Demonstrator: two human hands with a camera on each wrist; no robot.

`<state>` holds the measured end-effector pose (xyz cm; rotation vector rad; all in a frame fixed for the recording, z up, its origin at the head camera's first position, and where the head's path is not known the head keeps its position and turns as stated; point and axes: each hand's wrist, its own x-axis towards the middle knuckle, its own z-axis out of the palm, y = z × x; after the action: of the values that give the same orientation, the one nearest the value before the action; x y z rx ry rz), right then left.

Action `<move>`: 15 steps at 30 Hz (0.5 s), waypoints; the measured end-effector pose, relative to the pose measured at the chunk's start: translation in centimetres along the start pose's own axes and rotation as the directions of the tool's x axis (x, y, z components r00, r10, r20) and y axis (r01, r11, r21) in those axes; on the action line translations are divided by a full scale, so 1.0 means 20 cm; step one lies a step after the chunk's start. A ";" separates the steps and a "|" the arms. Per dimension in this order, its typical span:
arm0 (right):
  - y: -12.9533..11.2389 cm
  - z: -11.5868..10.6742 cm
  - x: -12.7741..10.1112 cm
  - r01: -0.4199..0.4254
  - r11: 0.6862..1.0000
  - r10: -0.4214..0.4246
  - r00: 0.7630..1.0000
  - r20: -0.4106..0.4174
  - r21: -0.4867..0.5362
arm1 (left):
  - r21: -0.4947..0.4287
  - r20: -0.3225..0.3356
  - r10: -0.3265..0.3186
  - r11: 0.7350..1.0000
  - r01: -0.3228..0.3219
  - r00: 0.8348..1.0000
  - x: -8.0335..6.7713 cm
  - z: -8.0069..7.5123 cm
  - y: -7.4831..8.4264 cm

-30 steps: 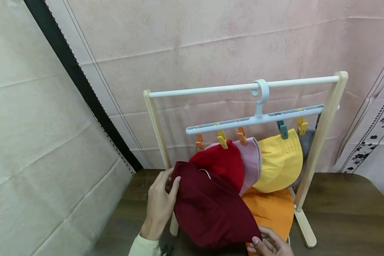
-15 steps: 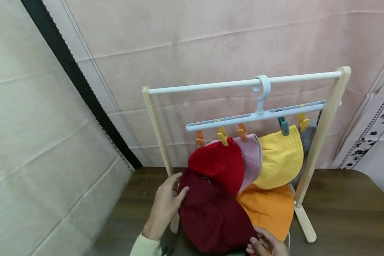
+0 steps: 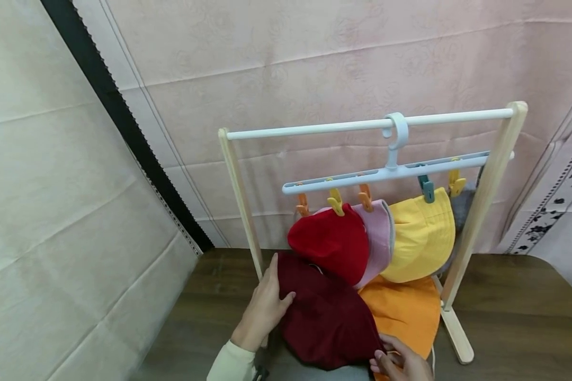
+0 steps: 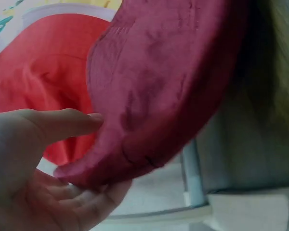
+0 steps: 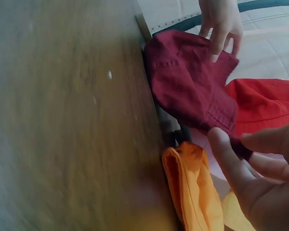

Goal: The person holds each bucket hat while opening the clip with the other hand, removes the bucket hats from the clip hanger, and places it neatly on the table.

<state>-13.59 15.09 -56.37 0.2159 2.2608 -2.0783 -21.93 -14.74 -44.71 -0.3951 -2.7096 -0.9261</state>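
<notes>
**K:** Pink wall cloth (image 3: 314, 53) behind, dark wooden tabletop (image 3: 519, 307) below. Small drying rack (image 3: 240, 196) stands on it, pale-blue clip hanger (image 3: 391, 172) hooked on the top rail. What moved?

**M:** Maroon hat (image 3: 326, 317). A second ago it was held higher, overlapping the clipped red hat (image 3: 331, 243). Now it sits lower in the frame, centre-bottom, mostly clear of the red one. Looks like it's being lowered away from the clips, not raised to one.

**K:** Hands?

**M:** Left hand (image 3: 267, 309) has its thumb on top of the brim and its fingers beneath, pinching the left edge; the left wrist view shows that. It slid right along the rack post. Right hand (image 3: 400, 362) pinches the opposite edge at bottom right, just over the orange hat (image 3: 402, 315).

**K:** Rest?

**M:** Unchanged. Red, pink hat (image 3: 378, 235) and yellow hat (image 3: 421, 233) are all clipped in a row. Leftmost orange clip (image 3: 303, 205) is empty. Camera shifted slightly, so the rack reads further right.
</notes>
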 end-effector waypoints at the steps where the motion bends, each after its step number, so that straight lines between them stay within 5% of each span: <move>1: -0.02 -0.01 -0.01 0.015 0.999 -0.014 1.000 0.026 -0.041 | 0.012 0.006 -0.005 1.000 0.005 1.000 0.00 0.01 0.00; 6: -0.13 -0.04 -0.04 0.110 0.966 -0.084 0.990 0.117 -0.234 | 0.126 -0.034 -0.026 0.992 0.030 0.999 0.01 0.08 -0.02; 9: -0.20 -0.05 -0.06 0.159 0.927 -0.131 0.986 0.104 -0.340 | 0.228 -0.087 -0.013 0.973 0.033 0.996 0.01 0.12 -0.03; 15: -0.26 -0.05 -0.03 0.182 0.787 -0.165 0.983 0.084 -0.589 | 0.432 -0.120 0.076 0.902 -0.017 0.990 0.03 0.19 -0.02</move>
<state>-13.64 15.59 -51.04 -0.0640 2.8617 -1.2940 -23.11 -12.50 -47.69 -0.2913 -2.6617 -0.3045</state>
